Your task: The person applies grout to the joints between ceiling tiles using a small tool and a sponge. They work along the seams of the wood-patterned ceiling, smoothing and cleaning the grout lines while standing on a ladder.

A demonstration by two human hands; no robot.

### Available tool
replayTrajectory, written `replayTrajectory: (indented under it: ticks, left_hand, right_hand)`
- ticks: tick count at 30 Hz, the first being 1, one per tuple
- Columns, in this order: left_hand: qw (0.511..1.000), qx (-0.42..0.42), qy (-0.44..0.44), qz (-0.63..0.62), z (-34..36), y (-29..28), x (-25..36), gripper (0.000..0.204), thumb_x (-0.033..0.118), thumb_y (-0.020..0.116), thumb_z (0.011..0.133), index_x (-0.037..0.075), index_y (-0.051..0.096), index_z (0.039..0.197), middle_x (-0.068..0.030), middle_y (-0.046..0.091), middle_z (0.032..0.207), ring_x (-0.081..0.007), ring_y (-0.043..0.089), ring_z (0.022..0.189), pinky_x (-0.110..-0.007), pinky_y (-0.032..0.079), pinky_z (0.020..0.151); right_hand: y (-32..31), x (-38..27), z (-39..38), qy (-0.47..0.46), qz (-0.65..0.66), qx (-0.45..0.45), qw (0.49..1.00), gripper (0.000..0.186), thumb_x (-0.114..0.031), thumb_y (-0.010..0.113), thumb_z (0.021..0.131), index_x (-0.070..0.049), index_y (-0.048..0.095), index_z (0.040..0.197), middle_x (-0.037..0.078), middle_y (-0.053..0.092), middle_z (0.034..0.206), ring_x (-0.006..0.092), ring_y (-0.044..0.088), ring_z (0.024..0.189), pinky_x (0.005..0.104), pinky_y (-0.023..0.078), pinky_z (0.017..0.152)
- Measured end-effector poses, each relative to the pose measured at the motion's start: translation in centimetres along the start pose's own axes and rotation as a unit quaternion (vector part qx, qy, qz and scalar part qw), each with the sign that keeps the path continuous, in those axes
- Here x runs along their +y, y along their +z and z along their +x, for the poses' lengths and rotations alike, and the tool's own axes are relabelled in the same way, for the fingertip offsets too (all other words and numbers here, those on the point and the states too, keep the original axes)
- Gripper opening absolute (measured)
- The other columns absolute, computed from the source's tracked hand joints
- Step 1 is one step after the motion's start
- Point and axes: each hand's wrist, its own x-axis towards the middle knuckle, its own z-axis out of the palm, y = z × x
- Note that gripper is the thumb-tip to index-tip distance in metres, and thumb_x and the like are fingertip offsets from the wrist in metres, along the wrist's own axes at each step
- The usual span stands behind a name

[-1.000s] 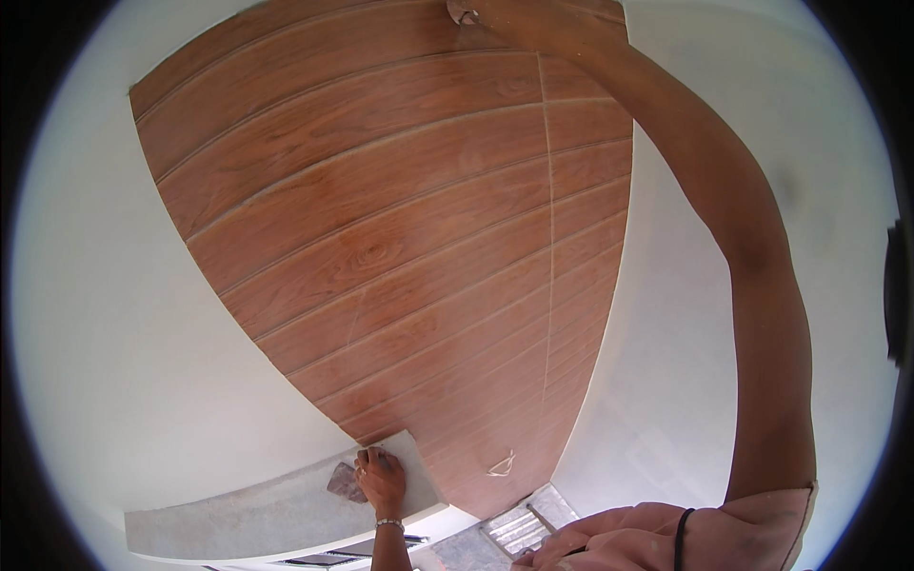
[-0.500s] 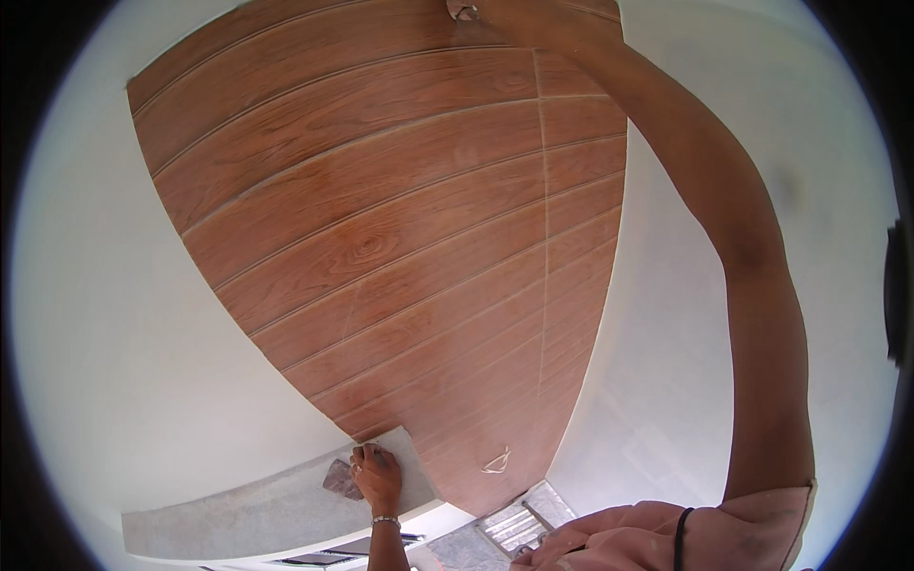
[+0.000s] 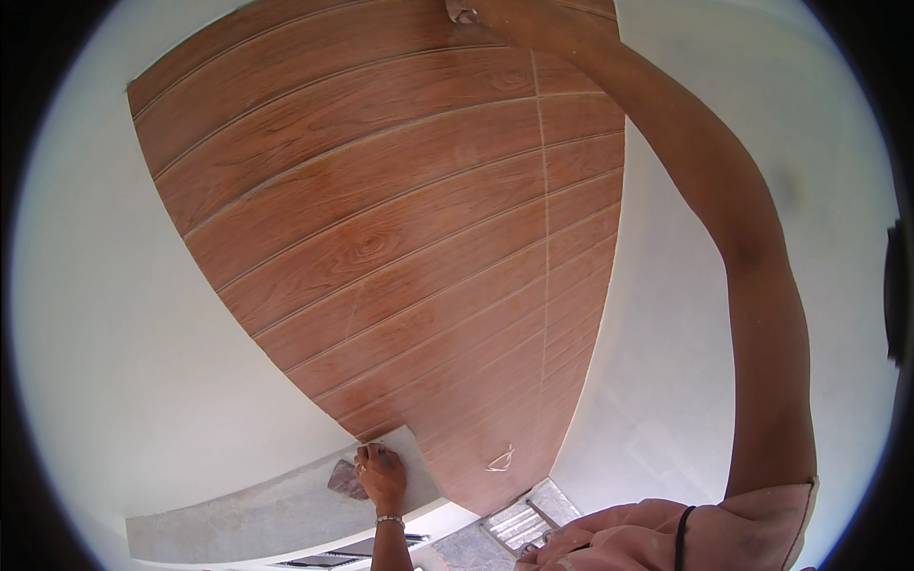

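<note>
My right arm reaches far up to a reddish-brown wood-plank surface (image 3: 371,200). At its far end, cut by the picture's upper edge, my right hand (image 3: 486,13) is closed round a folded pinkish-brown piece (image 3: 461,11), sandpaper or cloth; I cannot tell which. That piece is pressed to the planks. Low in the view, my left hand (image 3: 382,476) rests on a grey ledge (image 3: 248,519) with its fingers curled, close to where ledge and planks meet. Whether anything is inside those fingers is hidden. Beside them lies a dark brown crumpled flat piece (image 3: 347,480).
White walls (image 3: 124,362) border the planks on both sides. A pale loop of wire (image 3: 500,460) sticks out from the planks near their lower end. Beyond the ledge is a barred window (image 3: 519,525). A dark object (image 3: 895,293) shows at the right rim.
The view has shifted very slightly. My right hand stays at the planks with its piece, and my left hand stays on the ledge.
</note>
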Motion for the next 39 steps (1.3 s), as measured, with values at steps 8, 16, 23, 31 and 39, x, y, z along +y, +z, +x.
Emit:
replayTrajectory:
  ticks: [8, 16, 23, 31, 39]
  left_hand:
    - [1.0, 0.003, 0.002, -0.008, 0.0, 0.1, 0.0, 0.01, 0.014, 0.065, 0.089, 0.006, 0.064, 0.096, -0.0172, 0.064, 0.105, -0.0407, 0.062, 0.104, -0.054, 0.049, 0.091]
    - [1.0, -0.007, -0.007, -0.001, 0.0, 0.1, 0.0, 0.012, 0.015, 0.064, 0.09, 0.006, 0.064, 0.098, -0.0167, 0.064, 0.106, -0.04, 0.061, 0.105, -0.055, 0.049, 0.091]
    - [1.0, -0.007, -0.007, 0.0, -0.1, 0.1, -0.1, 0.012, 0.015, 0.064, 0.089, 0.006, 0.064, 0.098, -0.0162, 0.065, 0.107, -0.0395, 0.062, 0.106, -0.054, 0.05, 0.09]
    - [1.0, -0.005, -0.009, 0.004, -0.1, 0.8, -0.7, 0.011, 0.016, 0.064, 0.09, 0.007, 0.065, 0.097, -0.0158, 0.065, 0.107, -0.0392, 0.062, 0.105, -0.054, 0.05, 0.09]
    - [1.0, -0.007, -0.022, 0.012, 0.0, 0.8, -0.5, 0.014, 0.018, 0.064, 0.09, 0.007, 0.065, 0.098, -0.0156, 0.066, 0.105, -0.0391, 0.063, 0.105, -0.054, 0.05, 0.091]
  right_hand:
    - [1.1, 0.3, -0.6, -0.053, -0.046, 0.091, 0.993, 0.018, -0.012, 0.053, 0.106, -0.013, 0.07, 0.102, 0.001, 0.07, 0.111, 0.0244, 0.06, 0.114, 0.0586, 0.033, 0.098]
    - [1.9, -0.1, 0.3, -0.061, -0.041, 0.267, 0.961, 0.014, -0.016, 0.056, 0.105, -0.012, 0.067, 0.097, 0.003, 0.07, 0.104, 0.0254, 0.061, 0.107, 0.058, 0.034, 0.095]
    - [0.0, -0.2, 0.9, 0.048, 0.032, -0.008, 0.998, 0.012, -0.012, 0.055, 0.104, -0.013, 0.066, 0.098, 0.008, 0.069, 0.102, 0.0292, 0.063, 0.108, 0.065, 0.032, 0.099]
    - [4.3, -2.5, -2.2, 0.069, 0.147, 0.174, 0.971, 0.021, -0.019, 0.058, 0.106, -0.02, 0.068, 0.125, -0.002, 0.07, 0.125, 0.0212, 0.052, 0.138, 0.0577, 0.031, 0.117]
    - [6.2, -5.4, -6.2, 0.096, 0.122, 0.183, 0.971, 0.033, -0.024, 0.054, 0.109, -0.024, 0.056, 0.142, -0.006, 0.06, 0.149, 0.0175, 0.032, 0.157, 0.0668, 0.021, 0.125]
